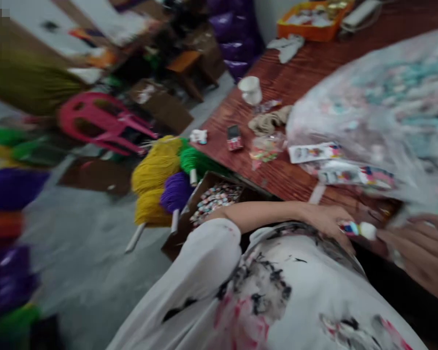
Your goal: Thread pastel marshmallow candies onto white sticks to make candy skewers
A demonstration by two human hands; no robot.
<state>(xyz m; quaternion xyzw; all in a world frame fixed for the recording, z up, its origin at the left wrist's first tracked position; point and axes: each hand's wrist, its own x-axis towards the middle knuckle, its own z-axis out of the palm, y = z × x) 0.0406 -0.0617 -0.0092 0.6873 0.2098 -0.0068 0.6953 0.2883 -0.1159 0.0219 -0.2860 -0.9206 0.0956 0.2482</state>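
Observation:
The view is tilted and smeared by motion. My left hand (330,223) rests at the near edge of the dark red wooden table (299,73), its fingers curled round a small colourful packet (357,229) with a white end. My right hand (419,253) comes in from the lower right, fingers bent and touching the white end of that same packet. My white printed shirt fills the bottom of the view. Just beyond my hands lie flat printed packets (314,152).
A big clear plastic bag (379,97) of small pastel items covers the table's right side. A white cup (250,90), a small red-and-black box (234,137) and an orange tray (310,24) are on the table. Yellow, purple and green tassel bundles (160,180) and a cardboard box (211,199) of small pieces lie on the floor.

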